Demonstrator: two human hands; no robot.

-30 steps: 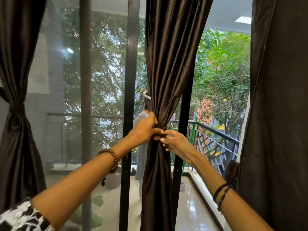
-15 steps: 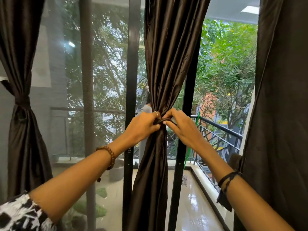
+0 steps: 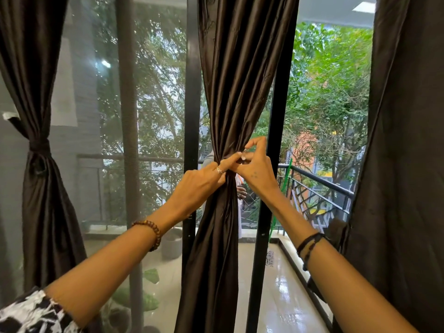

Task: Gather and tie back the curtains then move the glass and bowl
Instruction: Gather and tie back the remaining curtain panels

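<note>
I have both hands at the gathered waist of the middle curtain [image 3: 236,97], where the cloth is cinched into a narrow neck. My left hand [image 3: 199,186] holds that neck from its side, index finger stretched along the tie band [image 3: 230,175], the other fingers curled against the folds. My right hand [image 3: 255,168] meets it just beside, thumb and forefinger pinched on what looks like the band's loose end; the end itself is too small to make out.

I judge this as the fastening step on the second curtain: the bundle is gathered and the tie still needs securing. The next move calls for pulling the end snug while the left hand keeps the folds from spreading.

Well to the left of my grip, the left curtain [image 3: 40,188] is already tied at its waist. To the right, the right curtain [image 3: 408,164] hangs loose, so more tying remains. Behind the cloth stand dark window frames [image 3: 192,92], a balcony railing [image 3: 319,186] and trees. The glass and bowl are not in view. Nothing blocks my hands.
</note>
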